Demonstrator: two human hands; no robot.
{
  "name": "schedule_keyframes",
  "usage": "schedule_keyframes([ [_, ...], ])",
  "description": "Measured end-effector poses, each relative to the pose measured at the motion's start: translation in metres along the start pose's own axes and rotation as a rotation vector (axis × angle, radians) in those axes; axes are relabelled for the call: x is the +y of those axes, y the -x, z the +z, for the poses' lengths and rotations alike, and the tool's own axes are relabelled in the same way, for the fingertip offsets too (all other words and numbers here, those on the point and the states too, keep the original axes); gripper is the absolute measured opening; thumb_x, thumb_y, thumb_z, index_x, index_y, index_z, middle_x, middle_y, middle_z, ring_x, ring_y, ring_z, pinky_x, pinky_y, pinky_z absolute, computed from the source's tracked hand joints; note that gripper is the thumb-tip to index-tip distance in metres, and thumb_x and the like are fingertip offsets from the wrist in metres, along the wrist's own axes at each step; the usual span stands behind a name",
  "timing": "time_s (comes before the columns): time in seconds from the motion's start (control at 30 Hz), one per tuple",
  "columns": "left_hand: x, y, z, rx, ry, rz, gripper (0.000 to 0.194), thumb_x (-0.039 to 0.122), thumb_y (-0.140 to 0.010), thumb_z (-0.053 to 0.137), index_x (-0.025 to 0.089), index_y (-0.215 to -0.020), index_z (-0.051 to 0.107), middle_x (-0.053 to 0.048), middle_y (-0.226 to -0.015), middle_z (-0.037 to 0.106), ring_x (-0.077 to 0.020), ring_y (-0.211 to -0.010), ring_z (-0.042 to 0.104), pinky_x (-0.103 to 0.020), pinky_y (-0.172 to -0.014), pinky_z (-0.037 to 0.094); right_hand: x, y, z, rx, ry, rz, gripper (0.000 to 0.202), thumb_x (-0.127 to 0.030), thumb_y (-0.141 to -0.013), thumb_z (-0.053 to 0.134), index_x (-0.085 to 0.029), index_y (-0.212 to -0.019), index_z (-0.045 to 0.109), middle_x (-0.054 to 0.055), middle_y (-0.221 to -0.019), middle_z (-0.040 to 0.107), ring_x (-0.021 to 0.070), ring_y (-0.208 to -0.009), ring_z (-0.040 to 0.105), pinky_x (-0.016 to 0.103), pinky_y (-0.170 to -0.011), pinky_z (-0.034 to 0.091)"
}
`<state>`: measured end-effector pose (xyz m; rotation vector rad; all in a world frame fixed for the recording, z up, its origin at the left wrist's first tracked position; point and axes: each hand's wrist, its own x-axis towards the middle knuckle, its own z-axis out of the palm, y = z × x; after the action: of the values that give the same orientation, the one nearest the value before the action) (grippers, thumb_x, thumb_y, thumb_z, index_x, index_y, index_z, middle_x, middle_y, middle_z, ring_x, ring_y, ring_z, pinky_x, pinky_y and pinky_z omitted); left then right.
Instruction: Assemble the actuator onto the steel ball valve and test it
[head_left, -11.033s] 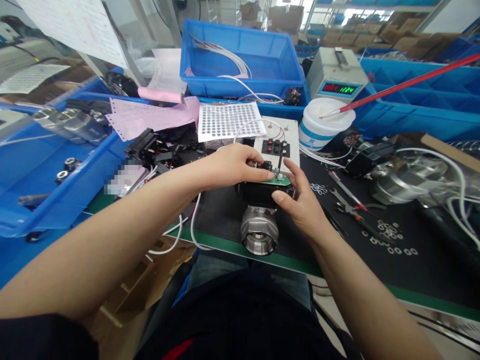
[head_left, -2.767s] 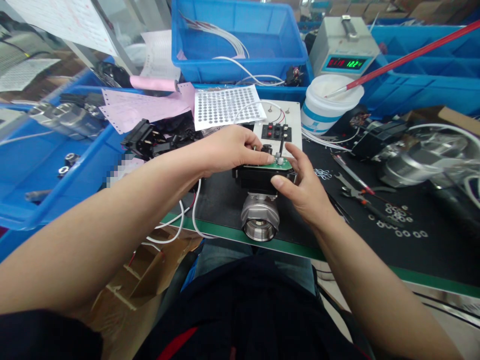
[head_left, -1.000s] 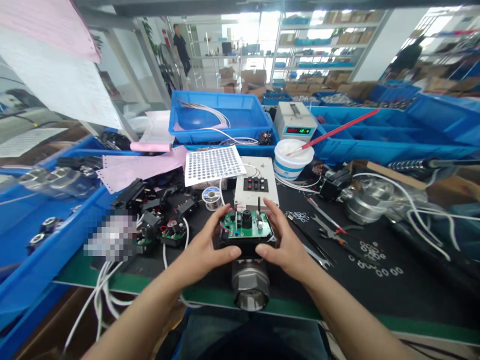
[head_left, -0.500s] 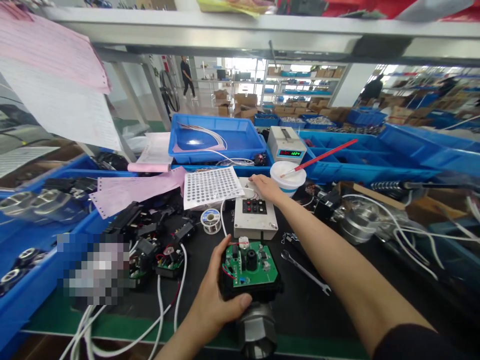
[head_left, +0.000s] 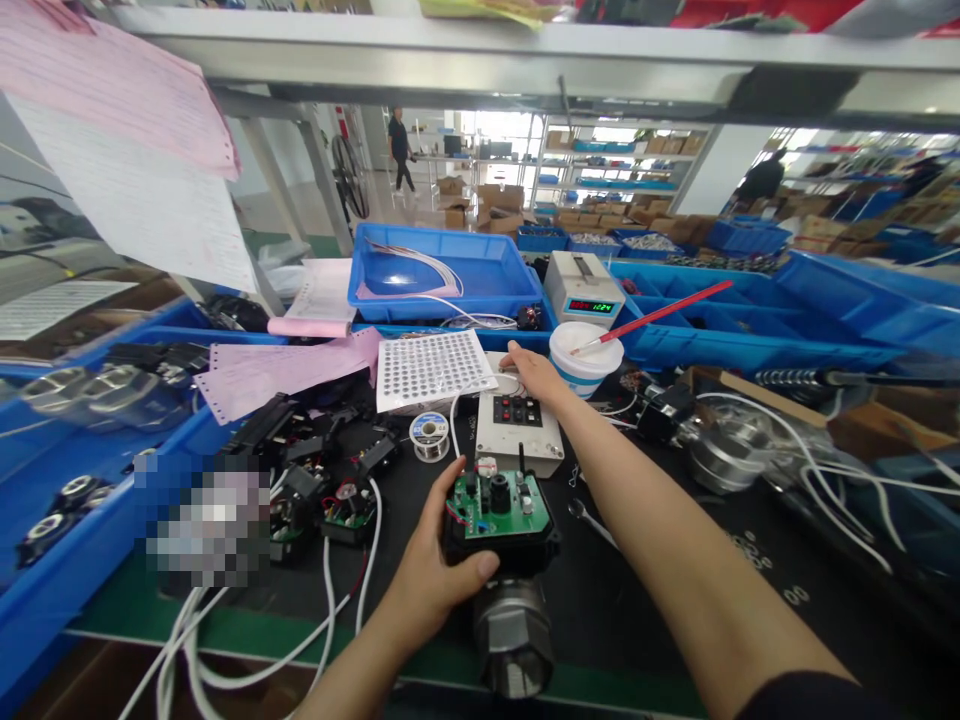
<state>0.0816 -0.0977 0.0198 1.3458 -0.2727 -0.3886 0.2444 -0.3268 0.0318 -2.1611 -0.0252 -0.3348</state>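
Observation:
My left hand [head_left: 442, 565] is wrapped round the left side of a black housing with a green circuit board [head_left: 502, 505] on top and a metal valve body [head_left: 514, 635] below. The board faces up toward me. Beyond it, my right hand [head_left: 532, 375] reaches over the far end of a pale control box [head_left: 517, 440] with black and red switches. Its fingers are bent at the box's top, near thin wires; whether they grip anything is too small to tell. A solder spool [head_left: 430, 437] stands left of the box.
A white tub [head_left: 585, 358] with a red brush [head_left: 660, 313] stands behind my right hand, beside a power meter [head_left: 583, 290]. Black housings with white cables lie left. A wrench [head_left: 592, 522] is partly under my right forearm. Far off, a person [head_left: 400, 150] walks.
The view has shifted, so most things appear further right. The circuit board now looks tilted slightly more away. My left hand keeps its hold, and my right hand remains at the control box.

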Motion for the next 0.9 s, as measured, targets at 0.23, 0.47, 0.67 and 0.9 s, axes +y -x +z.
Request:
schedule_keyframes([
  [0.23, -0.014, 0.000, -0.005, 0.054, -0.001, 0.084, 0.088, 0.049, -0.060, 0.071, 0.016, -0.131, 0.029, -0.013, -0.127, 0.049, -0.0310, -0.117, 0.045, -0.041, -0.103, 0.029, -0.014, 0.058, -0.006, 0.259, -0.190, -0.081, 0.047, -0.054, -0.088, 0.032, -0.018, -0.108, 0.054, 0.008, -0.114, 0.057, 0.0197, -0.107, 0.050, 0.037, -0.097, 0.034],
  [0.47, -0.026, -0.007, 0.002, 0.076, 0.083, 0.124, 0.081, 0.044, -0.065, 0.069, 0.017, -0.129, 0.028, -0.013, -0.130, 0.046, -0.0280, -0.119, 0.044, -0.040, -0.104, 0.030, -0.023, 0.177, 0.021, 0.024, -0.701, -0.058, 0.054, -0.055, -0.082, 0.047, -0.024, -0.127, 0.038, 0.009, -0.126, 0.048, 0.0236, -0.115, 0.045, 0.045, -0.100, 0.033],
  [0.67, -0.040, -0.018, 0.012, 0.113, 0.066, 0.245, 0.069, 0.044, -0.071, 0.064, 0.018, -0.127, 0.033, -0.011, -0.132, 0.045, -0.0260, -0.120, 0.043, -0.036, -0.102, 0.032, -0.013, 0.190, 0.034, -0.056, -0.761, 0.029, 0.069, -0.066, -0.079, 0.039, -0.024, -0.132, 0.028, 0.010, -0.133, 0.041, 0.0280, -0.121, 0.039, 0.046, -0.100, 0.034],
  [0.9, -0.049, -0.018, 0.015, 0.151, 0.021, 0.315, 0.066, 0.045, -0.075, 0.059, 0.018, -0.129, 0.032, -0.011, -0.131, 0.046, -0.0254, -0.119, 0.043, -0.038, -0.103, 0.031, -0.007, 0.194, 0.040, -0.051, -0.779, -0.043, 0.081, -0.069, -0.072, 0.047, -0.021, -0.134, 0.025, 0.011, -0.134, 0.038, 0.0277, -0.124, 0.034, 0.045, -0.104, 0.028],
])
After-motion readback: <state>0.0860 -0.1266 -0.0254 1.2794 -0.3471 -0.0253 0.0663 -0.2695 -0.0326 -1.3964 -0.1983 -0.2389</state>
